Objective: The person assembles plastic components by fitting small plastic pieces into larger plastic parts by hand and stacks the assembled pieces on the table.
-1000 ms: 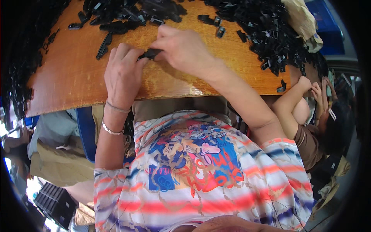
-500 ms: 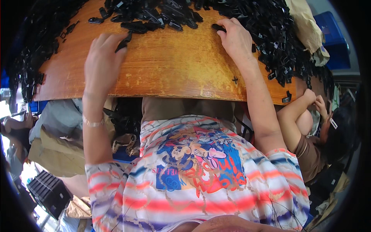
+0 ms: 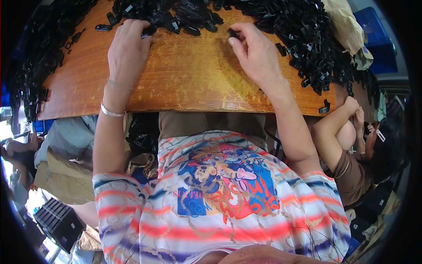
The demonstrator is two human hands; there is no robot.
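Both hands have slid apart to the heap. The left hand (image 3: 127, 46) lies spread on small black plastic clips (image 3: 176, 17), raking some closer. The right hand (image 3: 255, 53) pinches one black clip (image 3: 232, 33) on the worn orange wooden bench (image 3: 184, 83).

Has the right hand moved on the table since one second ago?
Yes. The right hand went rightward and farther along the wooden table, toward the pile of black parts.

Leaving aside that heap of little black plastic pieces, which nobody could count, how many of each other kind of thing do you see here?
Hands on the table: 2, the left hand and the right hand
Wooden table: 1
Silver bracelet: 1
Blue crate: 1
Black slatted tray: 1
Total: 6
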